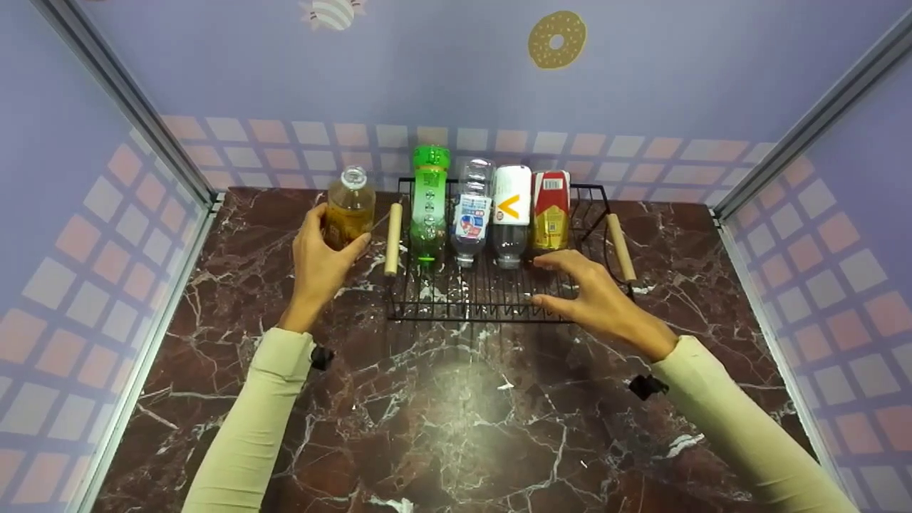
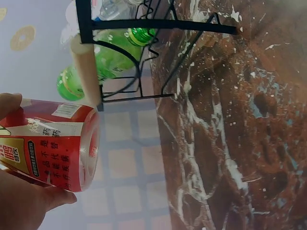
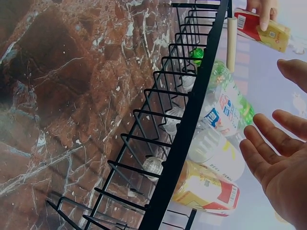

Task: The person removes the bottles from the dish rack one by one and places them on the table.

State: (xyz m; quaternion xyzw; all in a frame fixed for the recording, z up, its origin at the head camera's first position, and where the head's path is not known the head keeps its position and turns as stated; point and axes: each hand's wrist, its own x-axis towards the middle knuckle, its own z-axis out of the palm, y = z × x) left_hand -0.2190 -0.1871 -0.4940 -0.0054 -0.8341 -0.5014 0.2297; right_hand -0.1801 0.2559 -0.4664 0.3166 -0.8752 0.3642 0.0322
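My left hand (image 1: 318, 260) grips a bottle (image 1: 349, 214) with a clear top and amber body, beside the left end of the black wire basket (image 1: 463, 318). In the left wrist view its red label and clear base show, the bottle upright. My right hand (image 1: 595, 296) holds nothing; its fingers are spread over the basket's front right part, fingertips near a red and yellow container (image 1: 552, 210). Also lying in the basket are a green bottle (image 1: 429, 206), a clear bottle with a blue and white label (image 1: 472, 214) and a white-labelled bottle (image 1: 511, 196).
The basket has wooden handles, one on the left (image 1: 393, 239) and one on the right (image 1: 620, 247). It stands on a dark marbled table (image 1: 456, 420), close to the back wall (image 1: 456, 71). Side walls (image 1: 64, 320) rise at the left and right.
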